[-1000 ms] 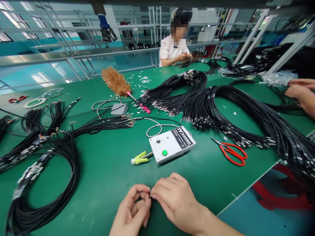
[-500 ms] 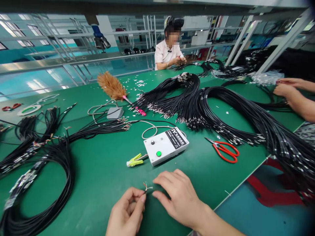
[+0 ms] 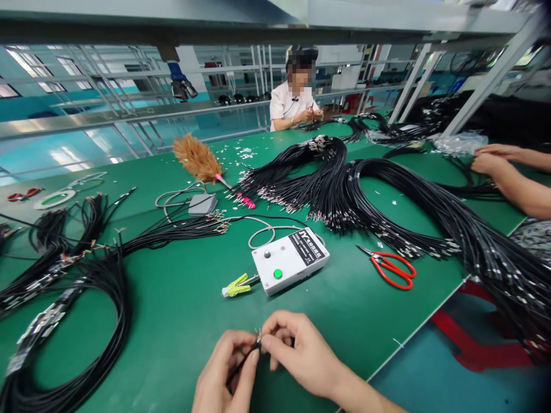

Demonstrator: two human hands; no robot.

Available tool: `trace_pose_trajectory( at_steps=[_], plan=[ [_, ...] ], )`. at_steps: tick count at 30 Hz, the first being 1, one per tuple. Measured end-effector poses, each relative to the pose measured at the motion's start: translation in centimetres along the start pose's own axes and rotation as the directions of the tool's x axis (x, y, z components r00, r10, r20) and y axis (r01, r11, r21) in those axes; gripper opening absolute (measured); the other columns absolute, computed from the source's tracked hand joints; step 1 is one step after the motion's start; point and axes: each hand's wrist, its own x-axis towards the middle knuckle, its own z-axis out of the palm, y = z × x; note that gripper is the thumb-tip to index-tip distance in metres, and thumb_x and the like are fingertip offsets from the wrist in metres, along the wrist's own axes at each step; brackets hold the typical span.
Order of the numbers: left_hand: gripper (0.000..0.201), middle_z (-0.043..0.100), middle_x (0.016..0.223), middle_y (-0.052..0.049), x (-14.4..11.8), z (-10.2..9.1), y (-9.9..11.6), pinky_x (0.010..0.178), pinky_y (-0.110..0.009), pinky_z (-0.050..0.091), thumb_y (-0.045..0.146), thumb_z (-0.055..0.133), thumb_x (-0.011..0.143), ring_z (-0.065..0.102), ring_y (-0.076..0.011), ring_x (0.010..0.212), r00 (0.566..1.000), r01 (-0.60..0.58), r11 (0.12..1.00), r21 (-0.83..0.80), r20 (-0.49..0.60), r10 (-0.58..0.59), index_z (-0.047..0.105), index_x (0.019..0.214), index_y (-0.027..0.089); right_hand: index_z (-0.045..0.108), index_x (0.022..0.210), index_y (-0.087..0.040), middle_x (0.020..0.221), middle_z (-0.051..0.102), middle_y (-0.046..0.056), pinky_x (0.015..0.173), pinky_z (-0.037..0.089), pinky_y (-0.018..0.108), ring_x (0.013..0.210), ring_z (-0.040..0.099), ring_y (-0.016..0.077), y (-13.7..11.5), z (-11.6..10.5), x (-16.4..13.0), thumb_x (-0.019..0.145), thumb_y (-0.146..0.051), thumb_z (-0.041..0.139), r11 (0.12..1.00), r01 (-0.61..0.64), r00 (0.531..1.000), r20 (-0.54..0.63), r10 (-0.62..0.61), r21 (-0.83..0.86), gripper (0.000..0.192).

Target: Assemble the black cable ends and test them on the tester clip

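My left hand [image 3: 230,367] pinches a black cable [image 3: 236,373] close to its stripped end, where thin coloured wires [image 3: 258,334] stick up. My right hand [image 3: 297,350] has thumb and forefinger closed at those wires, touching the left fingertips; exactly which strand it grips is hidden. Just beyond both hands lies a white control box [image 3: 290,261] with a green button and a knob. A yellow-green clip [image 3: 236,285] is fixed to the shaft on its left side. Red-handled scissors [image 3: 390,268] rest to the right of the box.
Bundles of black cables [image 3: 400,189] spread over the right and middle of the green table [image 3: 172,321]. Another coiled bundle [image 3: 123,310] lies left. A brown duster [image 3: 196,158] and grey pedal [image 3: 202,204] sit farther back. A co-worker's hands [image 3: 495,159] are at the right; another person [image 3: 295,103] sits opposite.
My right hand has moved left and its open fingers have closed at the wire ends. The left hand keeps its pinch on the cable. The camera view has tipped slightly upward.
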Motion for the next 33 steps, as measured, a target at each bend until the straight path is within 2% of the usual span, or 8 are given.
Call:
trace_pose_trajectory(
  at_steps=[3,6,11,17,20,25,29,33],
  plan=[
    [0.032,0.06,0.092,-0.005,0.8,0.3,0.3,0.068,-0.024,0.051,0.041,0.056,0.088,0.061,-0.015,0.071,0.994,0.063,0.993,-0.104,0.09,-0.053,0.058,0.111,0.018,0.058,0.082,-0.013,0.06,0.055,-0.002,0.049,0.039,0.018,0.051,0.056,0.0095,0.5,0.2,0.4,0.084,-0.025,0.053,0.999,-0.044,0.999,0.009,0.044,0.009,0.012],
    [0.031,0.059,0.09,-0.007,1.5,0.4,0.4,0.058,-0.022,0.05,0.045,0.061,0.084,0.062,-0.0153,0.069,0.991,0.115,0.972,-0.203,0.089,-0.099,0.063,0.093,0.016,0.059,0.082,-0.014,0.057,0.056,-0.002,0.046,0.038,0.017,0.05,0.057,0.01,0.8,0.3,0.6,0.084,-0.025,0.053,0.996,-0.067,0.998,0.0,0.067,-0.055,0.013],
    [0.036,0.053,0.056,0.002,1.2,0.2,-0.2,0.041,-0.018,0.037,0.051,0.056,0.086,0.046,-0.0095,0.041,0.97,0.244,0.955,-0.167,0.053,-0.239,0.059,0.093,0.015,0.061,0.08,-0.017,0.061,0.059,-0.001,0.054,0.039,0.02,0.056,0.058,0.0113,0.1,0.5,0.4,0.086,-0.027,0.052,0.952,0.009,0.998,-0.062,-0.029,-0.307,0.015],
    [0.021,0.063,0.082,-0.004,0.4,-0.6,-1.5,0.063,-0.022,0.049,0.036,0.051,0.091,0.062,-0.0144,0.068,0.995,-0.062,0.988,0.144,-0.069,0.073,0.063,0.087,0.018,0.06,0.081,-0.021,0.079,0.062,-0.003,0.065,0.034,0.025,0.067,0.055,0.0109,0.0,1.4,0.6,0.086,-0.02,0.052,0.791,0.151,0.975,-0.041,-0.216,-0.593,0.01],
    [0.022,0.064,0.08,-0.003,0.5,-1.1,-2.1,0.065,-0.021,0.049,0.036,0.051,0.09,0.063,-0.0147,0.071,0.993,-0.035,0.991,0.13,-0.111,0.05,0.062,0.082,0.019,0.061,0.087,-0.023,0.084,0.063,-0.003,0.071,0.03,0.029,0.074,0.056,0.0137,0.3,1.2,0.8,0.09,-0.019,0.049,0.714,0.192,0.966,-0.001,-0.26,-0.673,0.013],
    [0.029,0.06,0.069,-0.002,1.7,-1.9,-2.2,0.056,-0.022,0.046,0.044,0.052,0.086,0.058,-0.0152,0.061,0.983,0.176,0.984,-0.027,-0.043,-0.177,0.058,0.078,0.017,0.057,0.108,-0.021,0.102,0.063,0.0,0.075,0.027,0.034,0.085,0.055,0.0189,-0.3,1.2,1.3,0.087,-0.019,0.06,0.4,0.294,0.89,0.096,-0.446,-0.868,0.021],
    [0.029,0.059,0.07,-0.003,2.4,-2.5,-1.8,0.058,-0.023,0.046,0.043,0.048,0.086,0.057,-0.0156,0.062,0.981,0.187,0.981,-0.051,0.059,-0.184,0.055,0.076,0.017,0.057,0.079,-0.017,0.076,0.059,0.0,0.065,0.024,0.034,0.069,0.049,0.0186,-1.0,2.2,2.6,0.084,-0.018,0.066,0.12,0.411,0.826,0.313,-0.469,-0.904,0.009],
    [0.028,0.058,0.067,-0.003,2.5,-3.3,-1.4,0.057,-0.022,0.044,0.039,0.044,0.088,0.055,-0.0149,0.06,0.986,0.121,0.993,0.003,0.115,-0.121,0.052,0.073,0.017,0.053,0.072,-0.017,0.07,0.055,0.0,0.062,0.022,0.033,0.063,0.043,0.0166,-1.2,2.3,3.4,0.085,-0.01,0.057,0.034,0.537,0.759,0.465,-0.455,-0.843,0.015]
  ],
)
